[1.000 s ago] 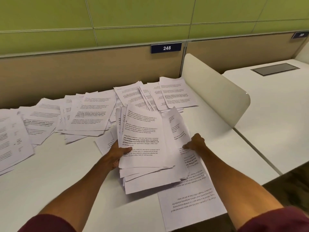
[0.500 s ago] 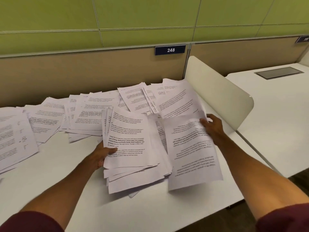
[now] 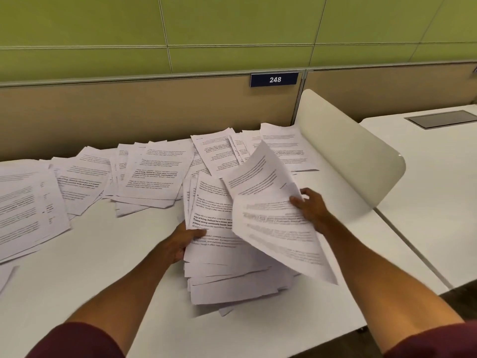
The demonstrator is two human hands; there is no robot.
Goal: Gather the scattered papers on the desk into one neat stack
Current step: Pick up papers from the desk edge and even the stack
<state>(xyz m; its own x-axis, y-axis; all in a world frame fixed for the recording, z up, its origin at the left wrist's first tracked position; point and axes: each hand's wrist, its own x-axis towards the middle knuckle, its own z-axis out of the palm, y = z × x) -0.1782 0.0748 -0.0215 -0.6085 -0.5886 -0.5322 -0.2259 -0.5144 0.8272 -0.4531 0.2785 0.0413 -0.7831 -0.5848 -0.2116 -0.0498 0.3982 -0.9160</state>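
An uneven stack of printed papers (image 3: 222, 277) lies on the white desk (image 3: 90, 267) in front of me. My left hand (image 3: 180, 241) grips the stack's left edge, thumb on the top sheet. My right hand (image 3: 311, 206) pinches a couple of loose sheets (image 3: 273, 218) by their right edge, holding them tilted above the stack's right half. Scattered papers (image 3: 152, 174) lie overlapping along the back of the desk, with more papers (image 3: 25, 208) at the far left and a fanned group (image 3: 284, 146) at the back right.
A cream divider panel (image 3: 346, 153) rises along the desk's right side, with a neighbouring desk (image 3: 433, 182) beyond it. A tan partition with a "248" label (image 3: 275, 79) closes the back. The desk's front edge runs near my right forearm.
My right hand picked a sheet off the desk's front right, carried it up and left, and now holds it tilted over the stack. The left hand kept its grip on the stack.
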